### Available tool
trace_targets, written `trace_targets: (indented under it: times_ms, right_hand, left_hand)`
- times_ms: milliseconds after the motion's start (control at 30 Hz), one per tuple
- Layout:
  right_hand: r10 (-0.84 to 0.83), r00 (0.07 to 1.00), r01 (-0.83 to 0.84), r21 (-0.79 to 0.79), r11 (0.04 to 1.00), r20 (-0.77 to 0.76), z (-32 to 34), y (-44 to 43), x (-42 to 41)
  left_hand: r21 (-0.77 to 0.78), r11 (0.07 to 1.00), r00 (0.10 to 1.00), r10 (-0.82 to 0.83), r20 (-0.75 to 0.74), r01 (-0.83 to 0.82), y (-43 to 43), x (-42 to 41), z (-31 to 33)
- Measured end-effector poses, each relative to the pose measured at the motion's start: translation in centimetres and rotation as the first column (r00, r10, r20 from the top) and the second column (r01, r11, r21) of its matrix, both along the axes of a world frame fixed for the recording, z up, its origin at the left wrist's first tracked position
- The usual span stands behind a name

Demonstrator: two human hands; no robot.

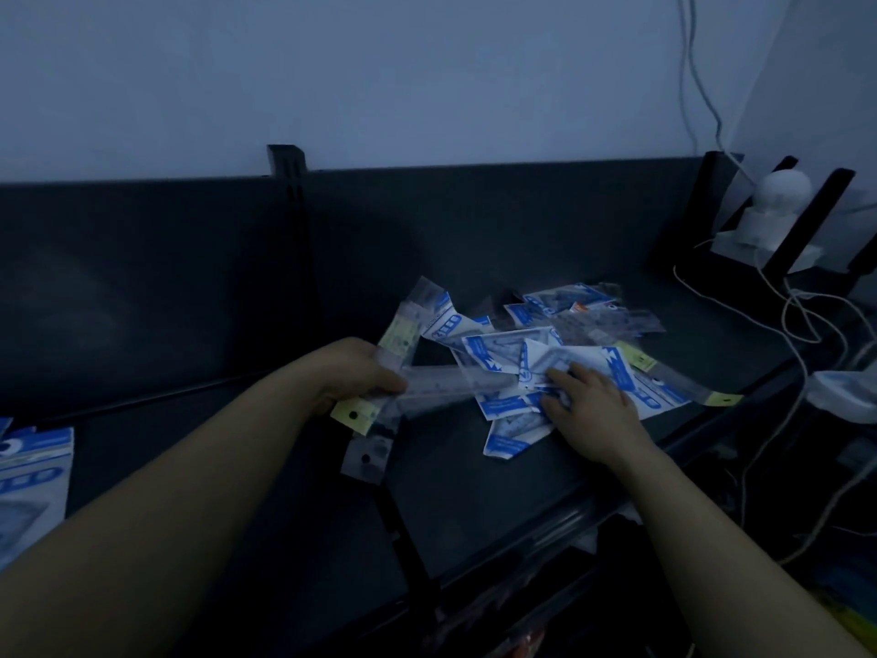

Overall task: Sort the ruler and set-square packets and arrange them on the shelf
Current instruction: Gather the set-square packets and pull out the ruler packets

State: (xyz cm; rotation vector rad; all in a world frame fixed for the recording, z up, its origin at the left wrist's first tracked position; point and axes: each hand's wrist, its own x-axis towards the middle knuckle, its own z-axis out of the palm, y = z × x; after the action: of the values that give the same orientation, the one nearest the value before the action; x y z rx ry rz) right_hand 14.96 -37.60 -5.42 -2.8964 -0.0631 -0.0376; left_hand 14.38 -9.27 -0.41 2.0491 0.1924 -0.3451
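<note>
A loose heap of blue-and-white set-square packets (536,358) and clear ruler packets lies on the dark shelf (237,444), right of centre. My left hand (353,372) grips a bunch of clear ruler packets (379,410) with yellow header tags, fanned out above the shelf beside the heap. My right hand (591,403) rests on the heap, fingers bent onto a blue-and-white packet; whether it pinches one I cannot tell. More ruler packets (612,320) lie at the back of the heap.
A small stack of blue-and-white packets (33,477) lies at the far left of the shelf. A white camera device (771,206) and loose cables (807,325) sit at the right end. A black upright bracket (287,168) divides the back panel.
</note>
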Motion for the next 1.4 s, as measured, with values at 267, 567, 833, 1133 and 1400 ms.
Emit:
trace_targets:
  times_ms: [267, 567, 833, 1133, 1400]
  right_hand:
    - [0.000, 0.999, -0.001, -0.014, 1.000, -0.041, 0.1, 0.2, -0.2]
    - [-0.013, 0.998, 0.012, -0.021, 1.000, -0.061, 0.3, 0.5, -0.5]
    - [0.091, 0.993, -0.091, -0.001, 0.996, -0.078, 0.2, 2.5, -1.0]
    - [-0.255, 0.962, 0.261, -0.057, 0.964, 0.101, 0.1, -7.0, 4.4]
    - [-0.319, 0.947, 0.309, 0.181, 0.934, 0.032, 1.3, -8.3, 6.8]
  left_hand:
    - [-0.102, 0.995, 0.997, -0.012, -0.080, 0.004, -1.1, -1.1, -1.1]
    - [0.050, 0.997, 0.989, 0.059, 0.135, -0.066, 3.7, -2.5, 1.5]
    - [-0.141, 0.986, 0.985, 0.109, 0.133, -0.090, 2.3, -2.3, 1.5]
    - [-0.237, 0.965, 0.982, 0.146, 0.118, -0.115, -6.8, 1.0, -1.0]
    - [-0.286, 0.953, 0.973, 0.150, 0.174, -0.096, -11.1, 4.1, -1.8]
